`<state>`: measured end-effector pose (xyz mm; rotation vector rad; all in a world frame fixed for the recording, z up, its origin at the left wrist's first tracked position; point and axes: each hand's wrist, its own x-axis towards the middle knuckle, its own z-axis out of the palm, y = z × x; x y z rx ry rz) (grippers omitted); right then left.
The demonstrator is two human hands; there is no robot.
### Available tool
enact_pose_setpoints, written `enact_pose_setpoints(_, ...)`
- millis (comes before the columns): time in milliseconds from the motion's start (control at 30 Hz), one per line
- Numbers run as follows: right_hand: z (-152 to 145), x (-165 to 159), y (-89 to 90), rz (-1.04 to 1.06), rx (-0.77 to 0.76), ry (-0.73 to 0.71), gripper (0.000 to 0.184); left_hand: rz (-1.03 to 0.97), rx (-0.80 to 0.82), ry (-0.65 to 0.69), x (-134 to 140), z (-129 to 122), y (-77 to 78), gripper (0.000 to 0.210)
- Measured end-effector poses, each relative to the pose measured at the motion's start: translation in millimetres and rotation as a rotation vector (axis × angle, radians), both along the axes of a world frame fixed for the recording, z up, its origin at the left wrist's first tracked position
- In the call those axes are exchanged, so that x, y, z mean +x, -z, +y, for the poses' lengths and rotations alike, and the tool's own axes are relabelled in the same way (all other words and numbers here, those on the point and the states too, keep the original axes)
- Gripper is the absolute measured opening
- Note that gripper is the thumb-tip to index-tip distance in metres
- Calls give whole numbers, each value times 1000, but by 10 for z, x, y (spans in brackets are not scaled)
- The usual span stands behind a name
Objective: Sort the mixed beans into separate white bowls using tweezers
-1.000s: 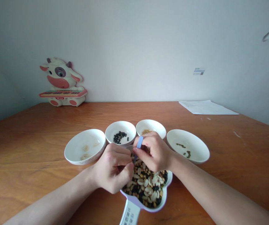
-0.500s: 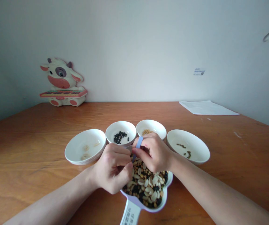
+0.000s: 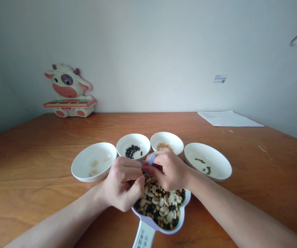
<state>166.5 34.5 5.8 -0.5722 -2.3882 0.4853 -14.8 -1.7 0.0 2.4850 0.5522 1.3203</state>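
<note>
My right hand point(image 3: 170, 170) is closed around lilac plastic tweezers point(image 3: 151, 159), whose flat end sticks up past the index finger. Beside it, my left hand point(image 3: 125, 182) is curled shut, its thumb and fingers close to the tweezers' lower end; what it pinches, if anything, is hidden. Both hands hover over the far part of a lilac-rimmed white tray with a handle point(image 3: 186, 210). Mixed peanuts point(image 3: 165, 209), black beans and yellow beans fill the tray. A label with printed characters covers its handle point(image 3: 144, 234).
Behind the hands stand white bowls: one with pale slices point(image 3: 83, 160), one with black beans point(image 3: 122, 143), one with yellow beans point(image 3: 175, 139), one with small green beans point(image 3: 219, 163). A cow toy keyboard point(image 3: 70, 91) and white papers point(image 3: 228, 119) lie farther back.
Both hands and the tweezers have shifted slightly left, uncovering more of the yellow beans in the bowl behind. The tray and bowls stay in place.
</note>
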Motion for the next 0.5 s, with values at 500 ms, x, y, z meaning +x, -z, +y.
enact_pose_setpoints(500,17,49,-62,32,-236,-296,24,-15,12,34,11,-12,-18,30)
